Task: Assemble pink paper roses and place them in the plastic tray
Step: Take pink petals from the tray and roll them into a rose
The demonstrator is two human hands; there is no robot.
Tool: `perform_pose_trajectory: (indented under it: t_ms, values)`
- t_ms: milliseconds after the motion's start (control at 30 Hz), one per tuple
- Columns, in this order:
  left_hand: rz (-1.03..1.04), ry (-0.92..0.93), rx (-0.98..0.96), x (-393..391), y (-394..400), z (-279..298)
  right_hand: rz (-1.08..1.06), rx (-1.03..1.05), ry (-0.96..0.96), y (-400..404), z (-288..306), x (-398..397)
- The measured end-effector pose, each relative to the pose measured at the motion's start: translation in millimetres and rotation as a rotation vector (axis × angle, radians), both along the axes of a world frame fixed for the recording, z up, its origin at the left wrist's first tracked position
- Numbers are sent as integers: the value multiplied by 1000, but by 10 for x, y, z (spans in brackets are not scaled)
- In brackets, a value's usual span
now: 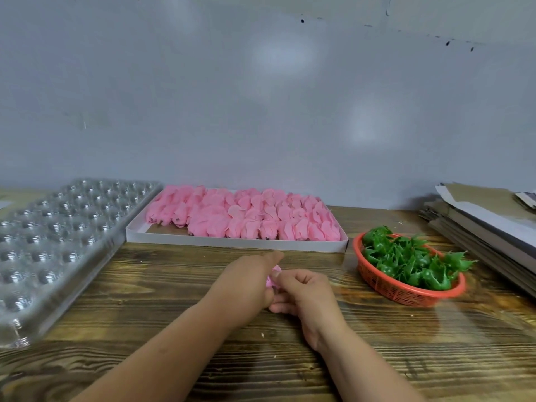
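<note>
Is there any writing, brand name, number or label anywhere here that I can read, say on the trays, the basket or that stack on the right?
No readable text anywhere.
Clear plastic tray: no writing visible.
White box of pink petals: plain rim.
Red basket: no label.
Cardboard and paper stack: a dark patch at the far edge, too blurred to tell whether it is print.
</note>
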State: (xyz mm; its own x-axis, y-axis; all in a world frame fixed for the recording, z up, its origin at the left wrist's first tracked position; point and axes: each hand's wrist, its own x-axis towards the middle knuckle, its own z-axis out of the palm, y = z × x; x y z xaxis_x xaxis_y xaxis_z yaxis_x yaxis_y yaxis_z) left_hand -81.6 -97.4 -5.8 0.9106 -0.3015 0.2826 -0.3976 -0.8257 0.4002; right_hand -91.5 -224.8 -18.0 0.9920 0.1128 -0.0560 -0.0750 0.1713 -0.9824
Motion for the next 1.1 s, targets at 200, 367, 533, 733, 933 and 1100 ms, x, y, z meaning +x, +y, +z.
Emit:
perform_pose_trajectory:
  t_ms: [200,367,533,733,933,1100]
  values:
    - [-62,29,-142,-56,19,9,-96,25,93,-18,4,29]
    - [12,497,-843,-44,84,67,-145,342,152,-114,67,90]
    - [-131,765,-939,-90,-46,-54,-81,521,154,-146,120,45]
    - [-141,787,-1310,-83,-78,-122,94,311,197,-29,72,-21]
    - [-197,877,-1366,-85,-81,-113,202,290,246,-26,100,-49]
    - [-165,908,-1552,-32,-52,-96,111,243,176,-28,87,-26]
